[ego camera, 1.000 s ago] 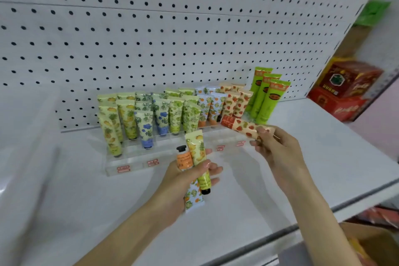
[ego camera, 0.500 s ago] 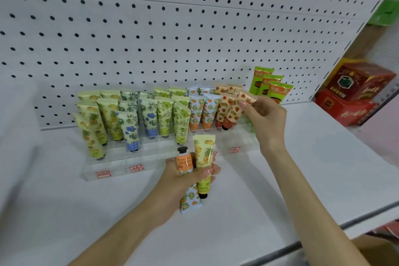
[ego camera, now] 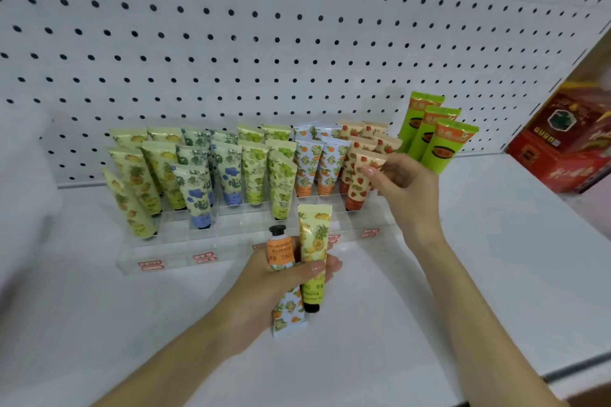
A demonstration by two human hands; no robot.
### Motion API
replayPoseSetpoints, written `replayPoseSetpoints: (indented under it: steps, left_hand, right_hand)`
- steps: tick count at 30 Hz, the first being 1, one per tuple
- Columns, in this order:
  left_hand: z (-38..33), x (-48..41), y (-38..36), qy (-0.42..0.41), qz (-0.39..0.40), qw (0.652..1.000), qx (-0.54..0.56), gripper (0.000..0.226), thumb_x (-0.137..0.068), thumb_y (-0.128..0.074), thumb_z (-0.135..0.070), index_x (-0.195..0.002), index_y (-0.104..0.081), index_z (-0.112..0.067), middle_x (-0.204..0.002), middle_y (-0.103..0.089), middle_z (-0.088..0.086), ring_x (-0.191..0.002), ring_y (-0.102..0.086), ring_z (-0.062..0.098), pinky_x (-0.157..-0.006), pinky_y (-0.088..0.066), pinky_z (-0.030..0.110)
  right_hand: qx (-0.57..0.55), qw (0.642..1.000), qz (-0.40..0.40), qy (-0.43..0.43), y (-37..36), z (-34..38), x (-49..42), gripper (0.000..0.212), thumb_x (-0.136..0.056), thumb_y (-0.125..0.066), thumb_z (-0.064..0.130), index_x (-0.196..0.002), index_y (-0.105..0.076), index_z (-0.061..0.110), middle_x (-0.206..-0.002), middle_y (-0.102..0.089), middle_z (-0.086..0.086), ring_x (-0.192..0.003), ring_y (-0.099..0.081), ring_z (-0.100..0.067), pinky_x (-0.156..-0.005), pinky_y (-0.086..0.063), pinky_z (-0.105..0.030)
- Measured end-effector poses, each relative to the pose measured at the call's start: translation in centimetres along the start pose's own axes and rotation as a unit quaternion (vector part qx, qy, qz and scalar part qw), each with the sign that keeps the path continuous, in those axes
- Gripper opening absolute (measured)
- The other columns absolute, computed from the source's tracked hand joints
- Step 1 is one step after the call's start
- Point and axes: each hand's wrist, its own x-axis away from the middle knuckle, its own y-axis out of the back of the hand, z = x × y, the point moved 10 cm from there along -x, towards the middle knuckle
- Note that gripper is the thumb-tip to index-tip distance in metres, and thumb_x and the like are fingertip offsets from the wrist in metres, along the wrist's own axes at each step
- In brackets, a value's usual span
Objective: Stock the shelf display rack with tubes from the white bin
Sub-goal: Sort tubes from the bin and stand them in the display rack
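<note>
1. Display rack (ego camera: pixel 231 251): clear, stepped, stands on the white shelf (ego camera: pixel 496 241) against the pegboard (ego camera: pixel 297 26). Red labels run along its front lip.
2. Rack contents: tubes stand cap down in columns sorted by print. Left to right: pineapple, blue flower, green, orange fruit, strawberry.
3. Right hand (ego camera: pixel 406 188): its fingertips pinch the crimped top edge of the strawberry tube (ego camera: pixel 358 182). This tube stands cap down, leaning slightly, at the front of the rightmost column and touches the strawberry tubes behind it.
4. Left hand (ego camera: pixel 281 277): held above the shelf just in front of the rack, fingers and thumb curled round two tubes held side by side.
5. Orange tube (ego camera: pixel 281 253): in the left hand, black cap up, crimped end below the palm.
6. Pineapple tube (ego camera: pixel 314 241): in the left hand, crimped end up, black cap down, touching the orange tube.
7. Green tubes (ego camera: pixel 436 139): three, upright, just right of the rack, by the pegboard.
8. Red box (ego camera: pixel 562 149): far right on the shelf, well apart from both hands.
</note>
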Motion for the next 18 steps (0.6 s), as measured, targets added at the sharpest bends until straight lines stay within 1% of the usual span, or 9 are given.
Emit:
replayPoseSetpoints:
  steps: [1,4,5,8,12,16,18]
  left_hand:
    - [0.0,0.0,0.0,0.003,-0.001,1.000,0.001,0.026,-0.081,-0.062,0.000,-0.105,-0.068,-0.005,-0.103,-0.073,0.014,-0.099,-0.070,0.024,-0.083,-0.056,0.027]
    - [0.2,-0.1,0.1,0.011,-0.007,1.000,0.007,0.025,-0.079,-0.063,0.001,-0.103,-0.069,-0.004,-0.102,-0.073,0.015,-0.098,-0.070,0.024,-0.082,-0.057,0.027]
    - [0.2,-0.1,0.1,0.012,-0.009,1.000,0.009,0.026,-0.077,-0.064,-0.001,-0.102,-0.069,-0.005,-0.102,-0.073,0.015,-0.098,-0.070,0.024,-0.082,-0.057,0.028]
    - [0.2,-0.1,0.1,0.015,-0.007,1.000,0.002,0.031,-0.071,-0.066,-0.006,-0.103,-0.068,-0.005,-0.102,-0.073,0.014,-0.099,-0.070,0.024,-0.084,-0.057,0.030]
    - [0.2,0.0,0.0,0.015,-0.004,1.000,0.004,0.031,-0.072,-0.066,-0.006,-0.103,-0.068,-0.004,-0.103,-0.073,0.014,-0.100,-0.069,0.024,-0.083,-0.057,0.030]
    - [0.2,0.1,0.0,0.017,-0.006,1.000,-0.005,0.032,-0.071,-0.067,-0.006,-0.103,-0.069,-0.006,-0.103,-0.073,0.013,-0.101,-0.069,0.024,-0.085,-0.056,0.033]
    - [0.1,0.1,-0.1,0.014,-0.006,1.000,-0.007,0.032,-0.072,-0.067,-0.006,-0.104,-0.069,-0.006,-0.103,-0.073,0.013,-0.101,-0.069,0.024,-0.086,-0.056,0.033]
  right_hand:
    - [0.001,1.000,0.006,-0.005,-0.1,-0.3,0.0,0.016,-0.078,-0.074,0.011,-0.083,-0.067,0.024,-0.079,-0.069,-0.003,-0.070,-0.060,-0.015,-0.063,-0.052,-0.025]
    - [0.029,0.999,0.022,-0.008,-0.4,-0.8,0.0,0.021,-0.076,-0.077,0.011,-0.075,-0.064,0.028,-0.066,-0.064,0.016,-0.063,-0.056,-0.009,-0.059,-0.048,-0.021]
    - [0.039,0.999,0.026,-0.006,-0.4,-0.9,0.0,0.022,-0.075,-0.077,0.011,-0.073,-0.063,0.028,-0.064,-0.062,0.018,-0.061,-0.055,-0.009,-0.058,-0.047,-0.022]
    - [0.051,0.998,0.032,-0.004,-0.4,-1.2,0.0,0.021,-0.075,-0.078,0.011,-0.074,-0.063,0.027,-0.071,-0.064,0.010,-0.063,-0.057,-0.012,-0.061,-0.048,-0.027]
    - [0.046,0.998,0.043,-0.003,-0.5,-1.3,0.0,0.017,-0.076,-0.076,0.011,-0.078,-0.065,0.023,-0.077,-0.067,0.001,-0.065,-0.059,-0.013,-0.062,-0.050,-0.027]
    - [0.049,0.998,0.049,-0.005,-0.6,-1.5,0.1,0.013,-0.077,-0.075,0.010,-0.086,-0.065,0.011,-0.081,-0.067,-0.009,-0.064,-0.060,-0.014,-0.057,-0.052,-0.025]
    - [0.048,0.998,0.050,-0.007,-0.7,-1.5,0.1,0.013,-0.078,-0.074,0.010,-0.085,-0.064,0.013,-0.081,-0.066,-0.009,-0.064,-0.061,-0.014,-0.056,-0.051,-0.023]
